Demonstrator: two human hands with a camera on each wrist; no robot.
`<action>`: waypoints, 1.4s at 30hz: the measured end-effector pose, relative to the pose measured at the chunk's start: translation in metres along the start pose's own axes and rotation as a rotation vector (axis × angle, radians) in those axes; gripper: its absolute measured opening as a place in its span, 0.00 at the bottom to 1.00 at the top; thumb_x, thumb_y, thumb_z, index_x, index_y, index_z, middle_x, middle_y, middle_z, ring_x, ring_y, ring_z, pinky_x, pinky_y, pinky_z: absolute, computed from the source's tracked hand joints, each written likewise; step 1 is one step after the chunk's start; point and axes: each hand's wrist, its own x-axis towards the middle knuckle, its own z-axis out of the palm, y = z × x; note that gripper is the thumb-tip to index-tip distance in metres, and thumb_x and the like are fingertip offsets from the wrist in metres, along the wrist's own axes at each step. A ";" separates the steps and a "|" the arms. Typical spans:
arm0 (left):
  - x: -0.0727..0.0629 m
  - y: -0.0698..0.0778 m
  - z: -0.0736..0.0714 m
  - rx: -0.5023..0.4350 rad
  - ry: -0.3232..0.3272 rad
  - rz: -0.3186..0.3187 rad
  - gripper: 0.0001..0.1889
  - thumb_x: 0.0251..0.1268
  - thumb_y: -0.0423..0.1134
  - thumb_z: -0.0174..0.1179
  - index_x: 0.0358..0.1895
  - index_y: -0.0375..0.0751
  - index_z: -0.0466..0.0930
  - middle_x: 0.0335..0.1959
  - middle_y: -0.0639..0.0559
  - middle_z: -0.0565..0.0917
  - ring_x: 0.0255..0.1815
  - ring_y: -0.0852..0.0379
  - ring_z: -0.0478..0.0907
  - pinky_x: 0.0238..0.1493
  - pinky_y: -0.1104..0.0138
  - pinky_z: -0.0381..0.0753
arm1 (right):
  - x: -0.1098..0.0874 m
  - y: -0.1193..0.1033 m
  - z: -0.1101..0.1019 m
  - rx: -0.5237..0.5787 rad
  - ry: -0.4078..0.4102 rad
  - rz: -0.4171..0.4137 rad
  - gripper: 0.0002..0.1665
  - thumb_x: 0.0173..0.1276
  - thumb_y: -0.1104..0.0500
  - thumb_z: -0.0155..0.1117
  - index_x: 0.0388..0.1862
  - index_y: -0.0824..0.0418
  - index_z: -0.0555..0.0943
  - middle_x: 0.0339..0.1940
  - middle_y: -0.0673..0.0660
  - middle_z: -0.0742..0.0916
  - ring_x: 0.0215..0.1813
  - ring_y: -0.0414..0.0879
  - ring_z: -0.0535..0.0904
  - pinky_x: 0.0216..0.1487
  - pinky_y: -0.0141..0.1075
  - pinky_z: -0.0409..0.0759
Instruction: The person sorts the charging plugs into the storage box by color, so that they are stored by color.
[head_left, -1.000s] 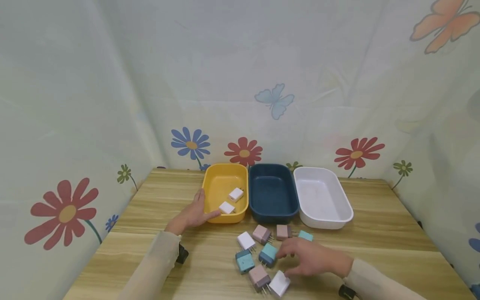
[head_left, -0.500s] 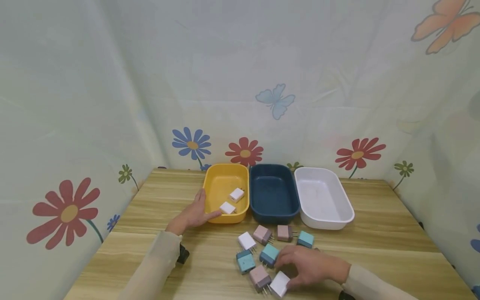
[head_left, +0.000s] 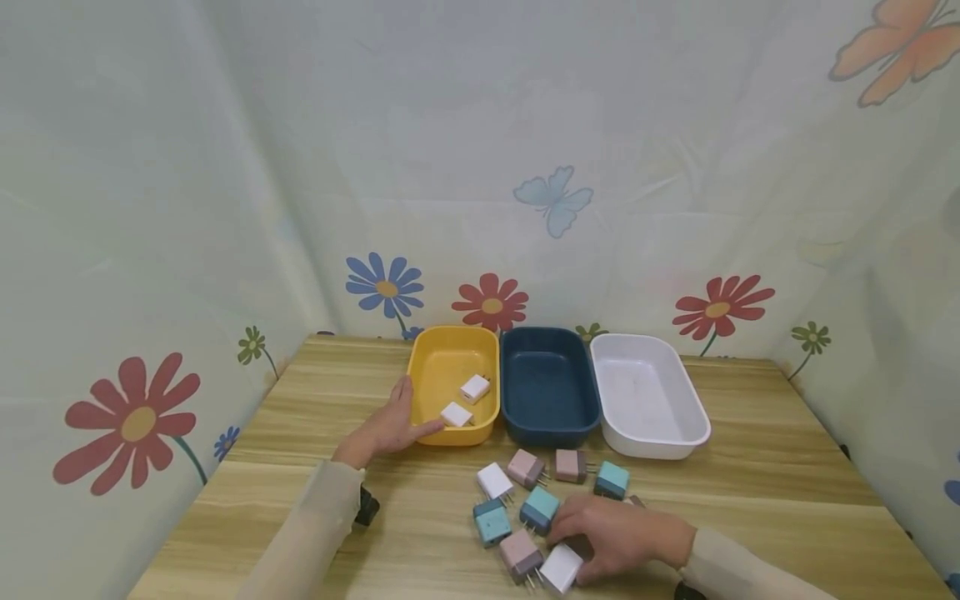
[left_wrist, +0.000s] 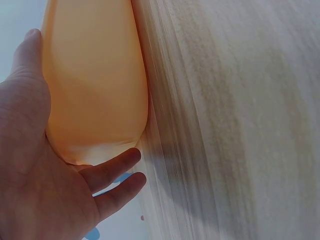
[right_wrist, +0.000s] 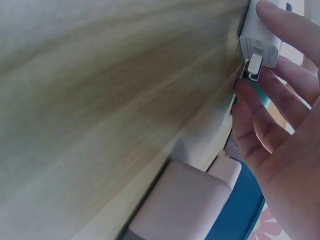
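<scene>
My left hand [head_left: 384,427] rests against the near left corner of a yellow bin [head_left: 433,375], thumb on the front rim and fingers along the outer side. In the left wrist view its fingers lie fairly straight beside the bin wall [left_wrist: 95,85]. Two white charger plugs [head_left: 475,388] lie inside that bin. My right hand [head_left: 626,533] pinches another white charger plug [head_left: 561,568] low at the table; the right wrist view shows the thumb across this plug [right_wrist: 260,40]. Next to it lies a pink charger plug [head_left: 521,553] with its prongs out.
A dark blue bin [head_left: 547,379] and a white bin [head_left: 641,396] stand to the right of the yellow one. In front lie a white plug [head_left: 495,482], more pink plugs [head_left: 527,467] and several teal plugs [head_left: 540,507]. A patterned curtain [head_left: 480,167] hangs behind the table [head_left: 750,450].
The right hand has come down and closed its thumb and fingers on the near white charger plug. A teal plug and a pink plug beyond it show more. The left hand stays put.
</scene>
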 end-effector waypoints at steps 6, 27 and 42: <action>0.000 0.000 0.000 0.016 0.000 0.021 0.62 0.54 0.70 0.56 0.73 0.28 0.29 0.75 0.33 0.36 0.72 0.37 0.50 0.68 0.50 0.55 | 0.003 -0.001 0.001 0.003 -0.028 0.011 0.23 0.57 0.49 0.71 0.52 0.52 0.81 0.47 0.41 0.81 0.51 0.33 0.74 0.51 0.29 0.74; 0.001 -0.002 -0.001 0.009 -0.008 0.012 0.64 0.52 0.72 0.55 0.73 0.29 0.28 0.75 0.34 0.36 0.72 0.37 0.49 0.68 0.49 0.54 | -0.002 0.001 -0.018 0.015 0.073 0.050 0.22 0.55 0.51 0.72 0.50 0.52 0.82 0.47 0.41 0.83 0.51 0.36 0.76 0.52 0.33 0.75; 0.000 0.001 0.000 0.005 -0.011 0.005 0.63 0.54 0.71 0.55 0.73 0.29 0.28 0.75 0.34 0.35 0.72 0.38 0.49 0.69 0.50 0.53 | 0.003 0.001 -0.036 0.139 0.145 0.219 0.21 0.56 0.52 0.72 0.50 0.50 0.80 0.43 0.39 0.80 0.40 0.33 0.74 0.40 0.30 0.76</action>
